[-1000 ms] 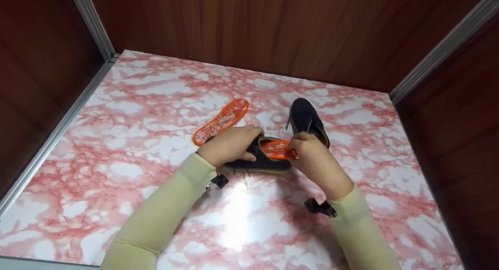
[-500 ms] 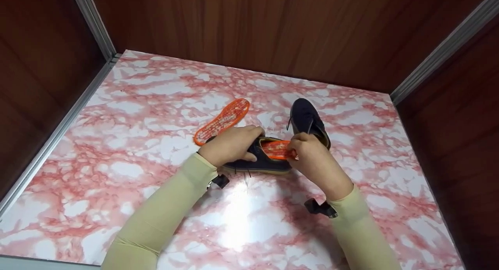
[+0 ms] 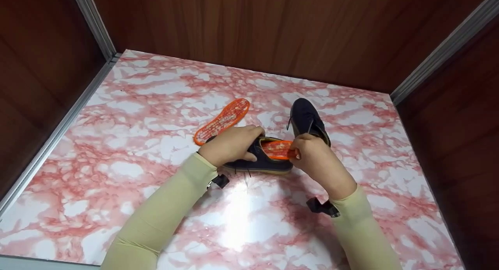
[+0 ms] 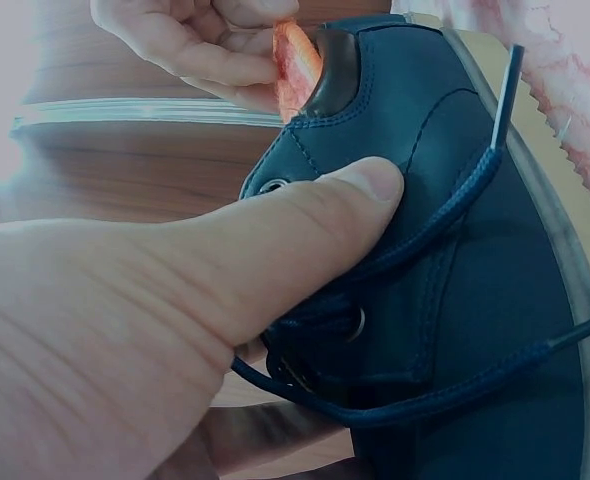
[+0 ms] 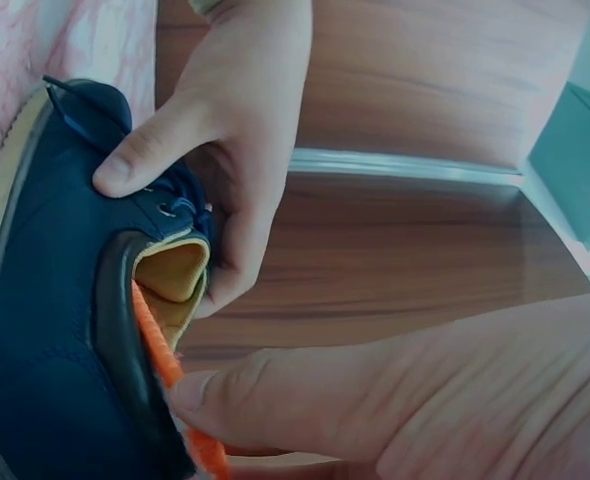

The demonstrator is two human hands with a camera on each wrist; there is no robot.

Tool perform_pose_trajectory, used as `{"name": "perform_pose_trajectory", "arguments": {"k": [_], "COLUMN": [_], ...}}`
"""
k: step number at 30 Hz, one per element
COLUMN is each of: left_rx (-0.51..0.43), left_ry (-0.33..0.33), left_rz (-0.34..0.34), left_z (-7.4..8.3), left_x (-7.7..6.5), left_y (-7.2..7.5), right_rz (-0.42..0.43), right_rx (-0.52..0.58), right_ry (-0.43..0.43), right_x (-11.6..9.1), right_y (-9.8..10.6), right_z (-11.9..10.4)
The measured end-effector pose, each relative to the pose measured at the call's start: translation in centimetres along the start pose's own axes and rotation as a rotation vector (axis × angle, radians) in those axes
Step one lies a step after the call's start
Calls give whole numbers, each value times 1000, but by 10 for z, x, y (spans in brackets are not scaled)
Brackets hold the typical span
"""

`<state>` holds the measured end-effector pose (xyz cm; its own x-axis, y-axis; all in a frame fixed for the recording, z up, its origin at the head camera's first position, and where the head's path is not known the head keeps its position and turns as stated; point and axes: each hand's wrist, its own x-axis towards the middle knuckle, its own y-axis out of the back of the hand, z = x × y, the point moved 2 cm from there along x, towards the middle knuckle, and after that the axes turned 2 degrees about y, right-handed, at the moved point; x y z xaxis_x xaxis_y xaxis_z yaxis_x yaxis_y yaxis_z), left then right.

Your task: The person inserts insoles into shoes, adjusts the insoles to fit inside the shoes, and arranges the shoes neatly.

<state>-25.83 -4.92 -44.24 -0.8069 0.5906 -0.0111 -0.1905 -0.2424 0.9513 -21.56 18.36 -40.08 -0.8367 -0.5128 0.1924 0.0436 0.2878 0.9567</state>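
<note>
A dark navy lace-up shoe (image 3: 269, 164) lies toe-left on the table in the head view. My left hand (image 3: 232, 145) grips it across the laces, thumb on the near side, as the left wrist view shows. An orange insole (image 3: 276, 150) lies partly inside the shoe opening. My right hand (image 3: 315, 160) pinches its heel end at the back of the shoe. In the right wrist view the thumb presses on the orange edge (image 5: 155, 335), close to the dark padded collar. The insole's front part is hidden inside the shoe.
A second orange insole (image 3: 222, 121) lies behind my left hand. The other navy shoe (image 3: 306, 116) stands behind my right hand, toe away. The pink-and-white marbled table (image 3: 156, 106) is bordered by brown wood panels (image 3: 249, 28) at the back and sides.
My right hand has shifted slightly to the right, still pinching the insole's heel end. The left hand and the shoes look nearly unmoved.
</note>
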Motion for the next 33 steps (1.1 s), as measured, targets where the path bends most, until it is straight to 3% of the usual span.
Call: {"name": "perform_pose_trajectory", "arguments": {"k": [20,33], "left_rx": [-4,-6], "left_ry": [17,4], "left_rz": [-10,10], "left_z": [1,1], "left_x": [-1,-2], "left_y": [0,0], "right_rz": [-45,-9], "right_rx": [-39,-35], "right_ry": [-24,23], "right_x": [3,3], "right_y": [-6,-8], "right_z": [-6,-6]}}
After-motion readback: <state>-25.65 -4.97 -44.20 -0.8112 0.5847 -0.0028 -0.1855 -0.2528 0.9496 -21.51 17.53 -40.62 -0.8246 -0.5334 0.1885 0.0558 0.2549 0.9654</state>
